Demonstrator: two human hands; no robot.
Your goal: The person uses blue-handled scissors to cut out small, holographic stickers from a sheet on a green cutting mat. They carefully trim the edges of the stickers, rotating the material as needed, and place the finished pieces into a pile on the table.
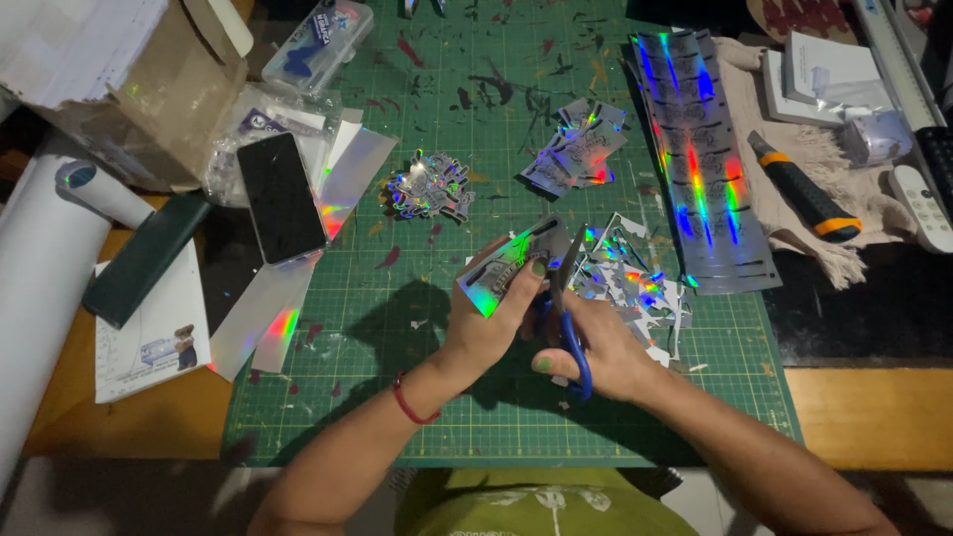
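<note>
The left hand (491, 323) pinches a shiny holographic sheet piece (506, 266) above the green cutting mat (397, 387), while the right hand (596, 347) grips blue-handled scissors (568, 298), blades at the piece's edge. Two piles of cut stickers (429, 187) lie farther up the mat and scraps (635, 288) sit just right, so some cutting looks done. Long uncut strips (700, 159) remain on the surface.
</note>
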